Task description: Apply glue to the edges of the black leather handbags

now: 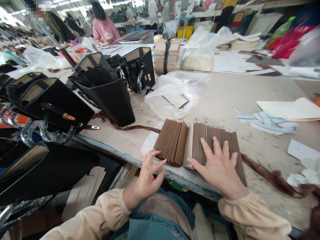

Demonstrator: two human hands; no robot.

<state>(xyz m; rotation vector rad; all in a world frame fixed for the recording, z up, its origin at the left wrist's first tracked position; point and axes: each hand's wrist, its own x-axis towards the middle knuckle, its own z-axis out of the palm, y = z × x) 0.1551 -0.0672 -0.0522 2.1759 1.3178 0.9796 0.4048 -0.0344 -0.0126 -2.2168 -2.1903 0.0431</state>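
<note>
A crowded workshop bench [225,96] is shown, with a fanned row of brown card pieces [175,140] laid at its near edge. The right hand [220,170] is pressed flat on the row, fingers spread. The left hand [147,176] is held just beside the row's end, fingers loosely curled and empty. The row could be nudged over the edge. Beyond the fingertips, room is taken by a plastic bag [172,96] and black handbags [110,96].

A row of cards [200,140] lies on the table [225,93] by its front edge. The right hand [220,168] rests flat on the row's right part. The left hand [147,175] hovers before its left end. A bag [175,90] lies behind the row, handbags [110,93] stand to the left, and papers [290,110] lie to the right. A stack [166,56] stands far behind.
</note>
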